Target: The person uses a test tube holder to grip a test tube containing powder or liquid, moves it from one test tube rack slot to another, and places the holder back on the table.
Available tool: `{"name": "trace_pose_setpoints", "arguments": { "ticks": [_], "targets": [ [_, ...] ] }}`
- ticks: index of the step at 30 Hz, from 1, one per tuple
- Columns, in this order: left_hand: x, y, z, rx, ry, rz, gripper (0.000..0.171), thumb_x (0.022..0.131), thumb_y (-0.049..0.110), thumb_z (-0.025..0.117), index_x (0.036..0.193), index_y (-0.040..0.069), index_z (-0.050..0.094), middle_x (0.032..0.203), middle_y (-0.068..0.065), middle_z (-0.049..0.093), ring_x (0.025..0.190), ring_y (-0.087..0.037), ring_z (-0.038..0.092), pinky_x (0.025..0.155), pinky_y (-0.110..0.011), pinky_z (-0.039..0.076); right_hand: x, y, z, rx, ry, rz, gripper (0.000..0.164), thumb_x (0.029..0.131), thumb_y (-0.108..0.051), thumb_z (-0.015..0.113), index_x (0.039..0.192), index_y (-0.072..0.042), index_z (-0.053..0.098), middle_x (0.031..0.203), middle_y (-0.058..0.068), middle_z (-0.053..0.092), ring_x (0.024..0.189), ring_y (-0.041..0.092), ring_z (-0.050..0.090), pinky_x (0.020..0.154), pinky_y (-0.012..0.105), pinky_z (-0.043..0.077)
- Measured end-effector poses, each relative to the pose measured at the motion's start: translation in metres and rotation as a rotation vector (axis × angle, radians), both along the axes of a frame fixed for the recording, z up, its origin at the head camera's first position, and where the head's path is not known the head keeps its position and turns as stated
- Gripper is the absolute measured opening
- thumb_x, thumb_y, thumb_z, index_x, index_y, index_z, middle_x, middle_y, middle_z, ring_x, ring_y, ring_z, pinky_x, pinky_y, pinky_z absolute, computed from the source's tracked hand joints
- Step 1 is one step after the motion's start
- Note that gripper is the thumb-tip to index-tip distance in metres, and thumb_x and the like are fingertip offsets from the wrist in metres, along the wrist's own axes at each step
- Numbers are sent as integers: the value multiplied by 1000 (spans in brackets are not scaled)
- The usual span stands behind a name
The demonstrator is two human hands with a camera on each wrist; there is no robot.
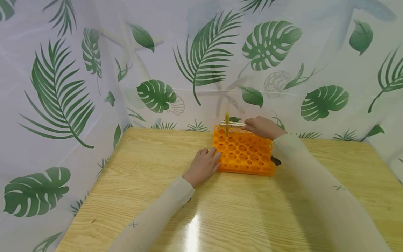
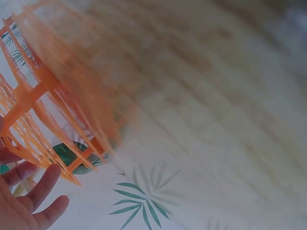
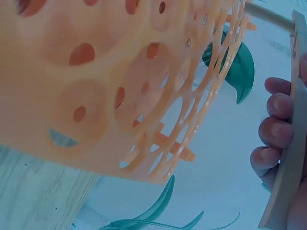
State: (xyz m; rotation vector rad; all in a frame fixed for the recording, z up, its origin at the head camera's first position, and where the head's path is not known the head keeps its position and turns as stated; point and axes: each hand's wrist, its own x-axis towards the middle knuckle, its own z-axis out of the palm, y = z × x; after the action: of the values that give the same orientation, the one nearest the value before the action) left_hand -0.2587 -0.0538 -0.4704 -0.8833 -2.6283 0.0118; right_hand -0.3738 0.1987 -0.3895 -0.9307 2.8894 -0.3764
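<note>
My right hand [image 1: 263, 127] grips a wooden test tube clamp [image 1: 233, 124] over the back edge of an orange test tube rack [image 1: 244, 154]. Its fingers curl round the wood [image 3: 290, 163] in the right wrist view. At the clamp's left end stands an upright test tube [image 1: 227, 117] with yellowish contents. The tube's lower end overlaps the rack's back left holes in the head view. My left hand [image 1: 204, 164] rests against the rack's left end, fingers spread and only slightly bent, fingertips [image 2: 52, 171] right at the orange frame.
The rack stands on a light wooden table [image 1: 151, 168], near its back edge. Behind hangs a white cloth [image 1: 119, 105] printed with green leaves. A small dark object [image 1: 276, 161] shows between the rack's right end and the right sleeve.
</note>
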Motion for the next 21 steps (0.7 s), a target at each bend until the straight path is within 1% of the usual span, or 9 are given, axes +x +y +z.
{"name": "trace_pose_setpoints", "arguments": {
  "ticks": [5,9,14,21],
  "targets": [
    [1,0,0,0,3,6,25,96,37,51,109,16,49,104,-1,50,83,-20,52,84,-34,48,0,2,0,-9,8,8,25,97,-25,51,78,-10,52,59,-2,34,53,12,35,59,29,34],
    [1,0,1,-2,-7,8,25,96,37,51,109,16,49,104,-1,50,83,-20,52,84,-34,48,0,2,0,-2,10,4,25,97,-25,51,78,-9,52,59,-1,34,53,12,35,59,29,34],
    [1,1,2,-9,-17,12,25,97,37,50,110,16,49,104,-1,49,84,-20,52,85,-34,48,2,3,5,-2,13,8,26,98,-27,49,79,-9,53,59,-1,36,53,12,36,59,29,34],
    [2,1,1,-4,-9,13,25,97,37,50,110,16,49,104,-1,49,82,-20,51,83,-34,48,5,4,9,-13,17,16,25,97,-26,50,78,-10,52,59,-1,35,52,12,36,58,28,34]
  ]
}}
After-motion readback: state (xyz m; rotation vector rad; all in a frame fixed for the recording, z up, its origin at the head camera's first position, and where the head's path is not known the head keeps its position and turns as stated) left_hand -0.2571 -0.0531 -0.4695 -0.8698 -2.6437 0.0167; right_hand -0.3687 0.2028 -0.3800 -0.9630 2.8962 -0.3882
